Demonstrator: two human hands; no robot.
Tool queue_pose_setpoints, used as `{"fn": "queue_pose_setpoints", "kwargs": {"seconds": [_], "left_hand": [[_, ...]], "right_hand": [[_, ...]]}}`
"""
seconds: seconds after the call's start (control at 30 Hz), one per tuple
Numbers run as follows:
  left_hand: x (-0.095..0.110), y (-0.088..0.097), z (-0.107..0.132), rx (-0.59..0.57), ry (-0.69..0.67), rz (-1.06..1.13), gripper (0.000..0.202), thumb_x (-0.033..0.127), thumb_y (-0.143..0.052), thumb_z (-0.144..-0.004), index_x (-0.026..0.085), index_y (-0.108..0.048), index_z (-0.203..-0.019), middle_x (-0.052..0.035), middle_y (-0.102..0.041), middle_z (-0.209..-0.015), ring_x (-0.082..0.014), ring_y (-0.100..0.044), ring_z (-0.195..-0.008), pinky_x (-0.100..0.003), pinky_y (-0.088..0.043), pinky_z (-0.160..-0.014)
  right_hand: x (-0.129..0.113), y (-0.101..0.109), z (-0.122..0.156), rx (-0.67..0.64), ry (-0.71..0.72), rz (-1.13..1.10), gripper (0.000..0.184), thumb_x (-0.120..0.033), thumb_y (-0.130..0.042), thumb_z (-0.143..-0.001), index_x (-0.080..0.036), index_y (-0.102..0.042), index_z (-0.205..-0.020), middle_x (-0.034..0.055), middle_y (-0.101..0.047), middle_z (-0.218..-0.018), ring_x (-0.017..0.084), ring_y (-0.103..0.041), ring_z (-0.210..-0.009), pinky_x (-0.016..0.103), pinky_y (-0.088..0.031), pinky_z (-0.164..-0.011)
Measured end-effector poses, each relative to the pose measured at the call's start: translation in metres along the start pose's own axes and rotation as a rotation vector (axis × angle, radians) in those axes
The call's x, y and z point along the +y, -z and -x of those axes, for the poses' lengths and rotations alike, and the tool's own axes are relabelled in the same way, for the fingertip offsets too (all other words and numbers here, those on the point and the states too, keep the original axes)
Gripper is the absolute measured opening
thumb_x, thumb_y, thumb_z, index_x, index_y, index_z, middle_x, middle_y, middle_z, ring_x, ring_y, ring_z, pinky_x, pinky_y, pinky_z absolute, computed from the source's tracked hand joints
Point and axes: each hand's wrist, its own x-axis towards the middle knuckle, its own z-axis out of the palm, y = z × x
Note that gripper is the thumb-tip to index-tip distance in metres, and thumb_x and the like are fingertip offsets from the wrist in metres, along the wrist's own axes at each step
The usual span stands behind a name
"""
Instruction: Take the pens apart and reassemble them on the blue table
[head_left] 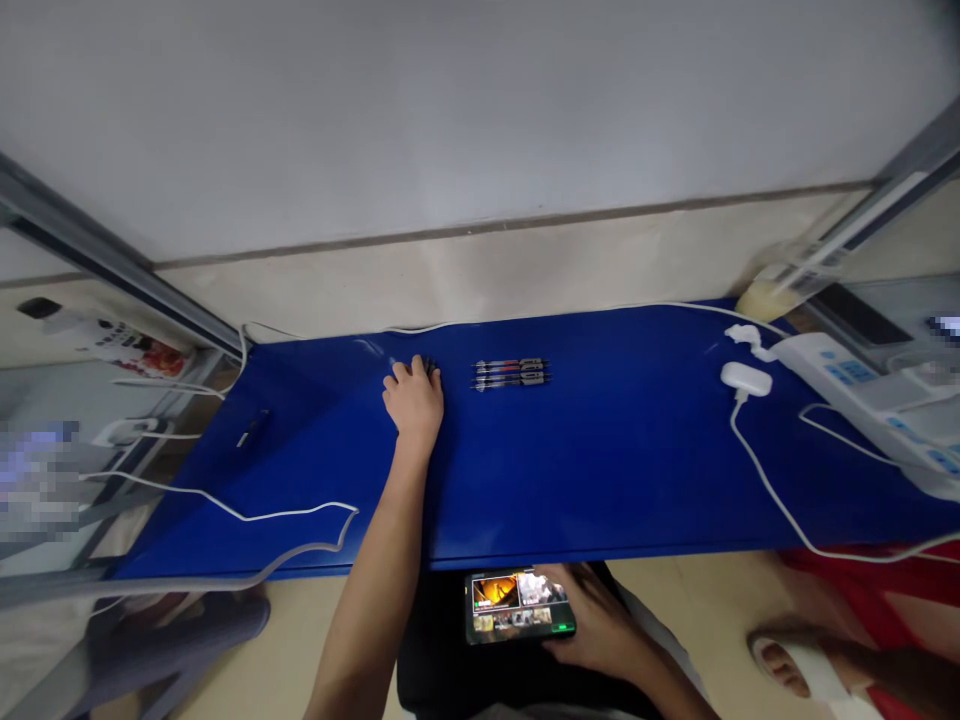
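Note:
My left hand (pixel 417 396) rests on the blue tabletop (pixel 570 470) near its back edge, fingers curled down over what look like pens (pixel 430 366). Only their dark ends show beside my index finger and thumb; the rest is hidden. Just to the right, several pens (pixel 511 374) with clear barrels and dark grips lie side by side in a neat row, apart from my hand. Below the table's front edge, over my lap, my right hand (pixel 589 625) grips a smartphone (pixel 517 606) by its right end. Its screen is lit with pictures.
A white earbud case (pixel 746 379) on a cable and a power strip (pixel 862 400) lie at the right. A small dark object (pixel 253 428) and a white cable (pixel 292 513) are at the left. A wall (pixel 480 275) closes the back. A person's foot (pixel 784 662) shows lower right.

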Motion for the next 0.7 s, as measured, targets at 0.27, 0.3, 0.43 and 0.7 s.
{"fn": "queue_pose_setpoints", "kwargs": {"seconds": [0.27, 0.3, 0.43, 0.7], "left_hand": [[0.0, 0.0, 0.002, 0.011, -0.023, 0.004, 0.051, 0.045, -0.043, -0.098, 0.018, -0.051, -0.14, -0.0177, -0.056, -0.124, -0.0362, -0.055, -0.109, -0.044, -0.05, -0.084], [0.0, 0.0, 0.002, 0.01, -0.023, 0.01, 0.052, 0.046, -0.043, -0.097, 0.018, -0.051, -0.14, -0.018, -0.056, -0.124, -0.0364, -0.055, -0.109, -0.045, -0.051, -0.084], [0.001, 0.002, 0.002, 0.0, -0.015, 0.031, 0.053, 0.047, -0.043, -0.097, 0.018, -0.05, -0.141, -0.0195, -0.055, -0.125, -0.0373, -0.054, -0.11, -0.046, -0.051, -0.083], [0.0, 0.001, 0.002, 0.026, -0.028, 0.047, 0.054, 0.048, -0.044, -0.097, 0.017, -0.051, -0.141, -0.0194, -0.056, -0.124, -0.0379, -0.054, -0.109, -0.046, -0.05, -0.082]], "right_hand": [[0.013, 0.016, 0.006, 0.015, 0.057, 0.109, 0.068, -0.047, -0.054, -0.094, -0.023, -0.036, -0.154, 0.0169, -0.052, -0.146, 0.035, -0.046, -0.136, 0.052, -0.035, -0.113], [0.016, 0.017, 0.008, 0.028, 0.074, 0.118, 0.069, -0.048, -0.051, -0.096, -0.024, -0.031, -0.157, 0.0169, -0.05, -0.149, 0.035, -0.044, -0.138, 0.053, -0.034, -0.114], [0.022, 0.017, 0.012, 0.035, 0.109, 0.165, 0.077, -0.048, -0.052, -0.095, -0.026, -0.019, -0.161, 0.0163, -0.044, -0.155, 0.037, -0.042, -0.141, 0.056, -0.033, -0.114], [0.031, 0.017, 0.014, 0.131, 0.177, 0.195, 0.08, -0.044, -0.054, -0.096, -0.026, -0.013, -0.162, 0.0167, -0.047, -0.153, 0.033, -0.05, -0.137, 0.051, -0.043, -0.11]]}}
